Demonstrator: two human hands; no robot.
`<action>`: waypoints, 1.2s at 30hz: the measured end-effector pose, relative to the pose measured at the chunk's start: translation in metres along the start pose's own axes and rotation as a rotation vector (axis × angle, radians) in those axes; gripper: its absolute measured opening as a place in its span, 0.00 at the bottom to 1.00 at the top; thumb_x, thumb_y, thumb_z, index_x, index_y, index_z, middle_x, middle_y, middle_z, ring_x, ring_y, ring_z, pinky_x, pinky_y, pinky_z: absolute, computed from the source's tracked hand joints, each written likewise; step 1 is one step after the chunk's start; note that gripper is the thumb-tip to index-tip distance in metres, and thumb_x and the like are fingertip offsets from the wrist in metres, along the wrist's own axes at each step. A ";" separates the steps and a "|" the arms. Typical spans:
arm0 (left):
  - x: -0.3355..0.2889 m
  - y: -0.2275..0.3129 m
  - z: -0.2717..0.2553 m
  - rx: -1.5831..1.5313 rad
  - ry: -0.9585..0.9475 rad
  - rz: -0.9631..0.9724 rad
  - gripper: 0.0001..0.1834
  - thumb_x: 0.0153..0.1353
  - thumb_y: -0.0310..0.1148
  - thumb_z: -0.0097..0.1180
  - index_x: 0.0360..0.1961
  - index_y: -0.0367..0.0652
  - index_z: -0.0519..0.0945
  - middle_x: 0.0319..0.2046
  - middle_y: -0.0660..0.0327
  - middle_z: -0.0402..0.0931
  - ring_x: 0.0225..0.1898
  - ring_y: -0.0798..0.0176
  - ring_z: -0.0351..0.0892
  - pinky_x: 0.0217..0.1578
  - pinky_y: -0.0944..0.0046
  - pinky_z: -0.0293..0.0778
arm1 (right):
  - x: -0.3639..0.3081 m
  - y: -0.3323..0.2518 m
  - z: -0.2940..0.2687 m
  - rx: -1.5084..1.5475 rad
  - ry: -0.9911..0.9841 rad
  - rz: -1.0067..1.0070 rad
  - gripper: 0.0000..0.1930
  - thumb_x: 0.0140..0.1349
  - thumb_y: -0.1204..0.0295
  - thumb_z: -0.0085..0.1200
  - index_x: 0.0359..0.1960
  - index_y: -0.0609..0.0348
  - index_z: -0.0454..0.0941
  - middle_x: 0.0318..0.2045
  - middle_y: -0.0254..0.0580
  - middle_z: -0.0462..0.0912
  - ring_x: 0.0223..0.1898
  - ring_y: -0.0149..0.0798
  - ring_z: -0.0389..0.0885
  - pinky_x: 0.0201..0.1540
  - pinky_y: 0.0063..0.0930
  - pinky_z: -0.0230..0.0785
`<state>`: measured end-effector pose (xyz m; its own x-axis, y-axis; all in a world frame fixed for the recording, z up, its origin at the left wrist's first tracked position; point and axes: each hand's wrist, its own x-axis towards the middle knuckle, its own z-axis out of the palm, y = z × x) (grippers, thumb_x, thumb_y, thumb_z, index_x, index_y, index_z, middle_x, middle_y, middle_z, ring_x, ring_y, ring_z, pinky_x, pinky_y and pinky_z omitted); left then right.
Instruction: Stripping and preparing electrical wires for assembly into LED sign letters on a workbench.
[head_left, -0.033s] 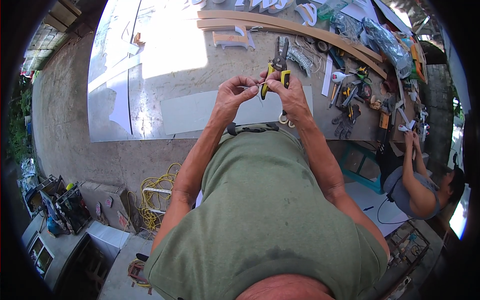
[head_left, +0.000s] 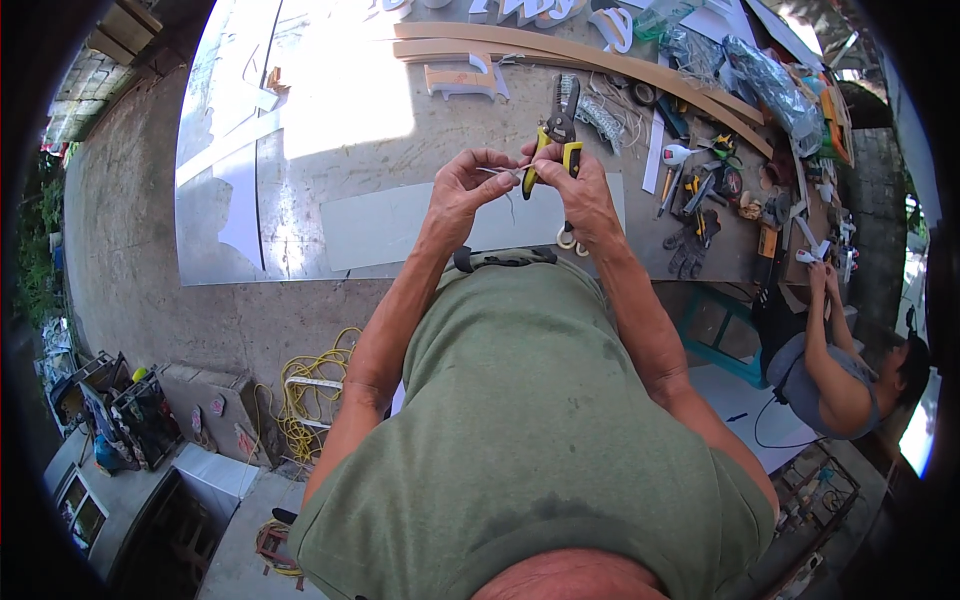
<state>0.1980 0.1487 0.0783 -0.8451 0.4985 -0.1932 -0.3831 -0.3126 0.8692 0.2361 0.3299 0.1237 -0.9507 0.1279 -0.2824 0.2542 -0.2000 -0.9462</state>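
My left hand (head_left: 468,192) is closed, its thumb and fingertips pinching thin pale wires (head_left: 512,174). A loose thin end hangs down beneath these fingers. Opposite it, my right hand (head_left: 580,192) pinches the same wires between thumb and forefinger. Wire strippers (head_left: 562,126) with yellow-and-black handles also rest in my right hand, their dark jaws pointing away from me. Both hands are held close together over a pale grey rectangular sheet (head_left: 390,228) at the near edge of the table. A pair of scissors with white handles (head_left: 567,238) shows beside my right wrist.
Tan strips (head_left: 600,58) cross the back of the table (head_left: 350,170), near a letter-shaped piece (head_left: 466,78). Hand tools and a dark glove (head_left: 688,248) lie to the right. Another person (head_left: 835,375) works at far right, beside a teal stool (head_left: 725,335). Yellow cord (head_left: 300,410) lies on the floor.
The loose wire end under my fingers has shifted slightly left. Both hands keep nearly the same place and grip.
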 end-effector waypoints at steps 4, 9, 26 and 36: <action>-0.001 -0.001 0.002 -0.279 0.009 -0.067 0.15 0.63 0.33 0.65 0.45 0.33 0.79 0.40 0.54 0.82 0.33 0.65 0.81 0.39 0.63 0.79 | 0.003 0.006 -0.004 0.004 0.008 -0.045 0.05 0.64 0.73 0.57 0.36 0.63 0.78 0.46 0.44 0.81 0.47 0.35 0.78 0.55 0.31 0.69; 0.009 -0.006 -0.007 -0.190 0.024 -0.099 0.12 0.64 0.33 0.64 0.38 0.32 0.82 0.32 0.57 0.82 0.28 0.68 0.79 0.32 0.66 0.79 | 0.009 0.015 0.000 -0.120 0.044 -0.096 0.05 0.65 0.73 0.57 0.37 0.62 0.78 0.47 0.43 0.81 0.41 0.31 0.77 0.48 0.28 0.71; 0.006 0.016 -0.005 0.174 0.017 -0.138 0.13 0.60 0.35 0.68 0.33 0.33 0.83 0.23 0.61 0.79 0.22 0.69 0.77 0.27 0.68 0.74 | 0.011 0.012 0.001 -0.470 0.037 -0.316 0.18 0.64 0.63 0.64 0.47 0.63 0.76 0.27 0.33 0.78 0.29 0.28 0.75 0.35 0.26 0.71; 0.002 0.040 -0.016 0.112 0.253 0.028 0.11 0.61 0.31 0.67 0.37 0.31 0.84 0.25 0.58 0.80 0.21 0.71 0.75 0.21 0.71 0.73 | -0.015 -0.016 -0.024 -0.162 -0.223 0.190 0.22 0.73 0.54 0.49 0.46 0.65 0.76 0.39 0.42 0.81 0.40 0.37 0.83 0.49 0.33 0.75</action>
<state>0.1751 0.1245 0.1052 -0.9265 0.2688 -0.2634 -0.3264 -0.2256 0.9179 0.2503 0.3545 0.1394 -0.8945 -0.1161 -0.4317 0.4385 -0.0405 -0.8978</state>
